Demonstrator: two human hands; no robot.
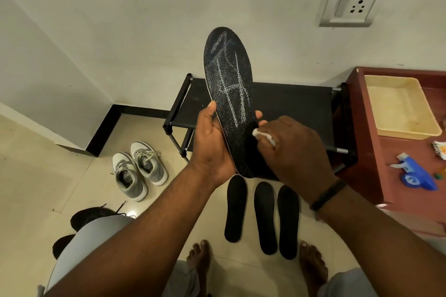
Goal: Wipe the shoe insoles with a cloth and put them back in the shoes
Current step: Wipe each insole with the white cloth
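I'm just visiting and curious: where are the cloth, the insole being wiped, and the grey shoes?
cloth point(264, 137), head view, white wad under the fingers.
held insole point(229, 84), head view, patterned middle.
grey shoes point(138, 169), head view, laces.

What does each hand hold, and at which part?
Left hand grips the black insole at its lower half, by the edges. Right hand pinches a white cloth.
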